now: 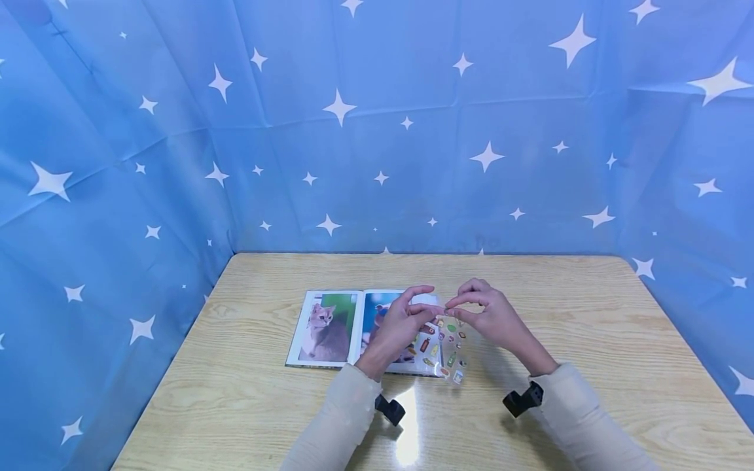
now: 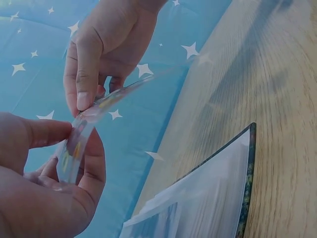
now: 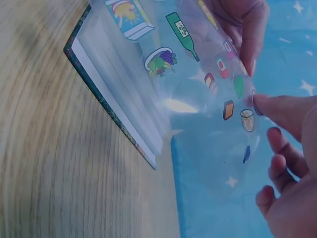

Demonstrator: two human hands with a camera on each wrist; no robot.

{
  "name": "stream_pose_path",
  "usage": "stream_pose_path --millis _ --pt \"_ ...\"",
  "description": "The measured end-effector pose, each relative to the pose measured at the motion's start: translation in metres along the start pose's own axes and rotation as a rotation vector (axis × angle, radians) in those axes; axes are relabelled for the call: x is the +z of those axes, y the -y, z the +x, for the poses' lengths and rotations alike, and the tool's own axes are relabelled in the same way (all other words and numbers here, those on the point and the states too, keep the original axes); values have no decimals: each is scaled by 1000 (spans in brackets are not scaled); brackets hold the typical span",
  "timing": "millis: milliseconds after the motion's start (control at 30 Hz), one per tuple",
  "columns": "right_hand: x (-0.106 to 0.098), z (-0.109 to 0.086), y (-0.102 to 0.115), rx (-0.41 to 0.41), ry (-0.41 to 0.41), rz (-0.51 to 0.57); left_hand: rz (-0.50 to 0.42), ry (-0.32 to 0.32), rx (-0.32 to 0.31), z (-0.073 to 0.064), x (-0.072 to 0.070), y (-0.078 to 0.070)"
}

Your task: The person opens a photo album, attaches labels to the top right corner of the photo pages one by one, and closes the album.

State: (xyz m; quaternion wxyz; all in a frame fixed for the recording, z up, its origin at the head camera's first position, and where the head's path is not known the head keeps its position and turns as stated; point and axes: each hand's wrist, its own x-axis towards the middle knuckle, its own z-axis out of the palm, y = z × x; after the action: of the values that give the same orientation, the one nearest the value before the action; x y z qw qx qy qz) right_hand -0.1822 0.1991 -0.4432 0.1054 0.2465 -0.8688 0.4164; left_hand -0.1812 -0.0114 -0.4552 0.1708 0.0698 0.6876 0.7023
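Observation:
A clear sticker sheet (image 1: 451, 347) printed with small food and drink pictures is held up over the right side of an open photo album (image 1: 357, 347). My left hand (image 1: 400, 324) grips the sheet near its top, its thumb on one face and fingers behind in the left wrist view. Close beside it, my right hand (image 1: 485, 317) pinches the sheet's upper edge between thumb and forefinger. From the right wrist, the transparent sheet (image 3: 198, 74) looks bent, with a green bottle, a fruit plate and a glass among its stickers. A cat photo (image 1: 325, 330) fills the album's left page.
The album lies on a wooden table (image 1: 235, 392), its right page partly covered by the left hand and the sheet. Behind and at the sides hangs a blue curtain (image 1: 400, 150) with white stars. Dark wrist cameras sit on both sleeves.

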Motion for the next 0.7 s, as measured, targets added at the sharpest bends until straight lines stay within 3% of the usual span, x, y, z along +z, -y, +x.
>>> stream_pose_path --millis 700 --pt "6 -3 -1 -10 -15 -35 -20 -76 -27 5 8 8"
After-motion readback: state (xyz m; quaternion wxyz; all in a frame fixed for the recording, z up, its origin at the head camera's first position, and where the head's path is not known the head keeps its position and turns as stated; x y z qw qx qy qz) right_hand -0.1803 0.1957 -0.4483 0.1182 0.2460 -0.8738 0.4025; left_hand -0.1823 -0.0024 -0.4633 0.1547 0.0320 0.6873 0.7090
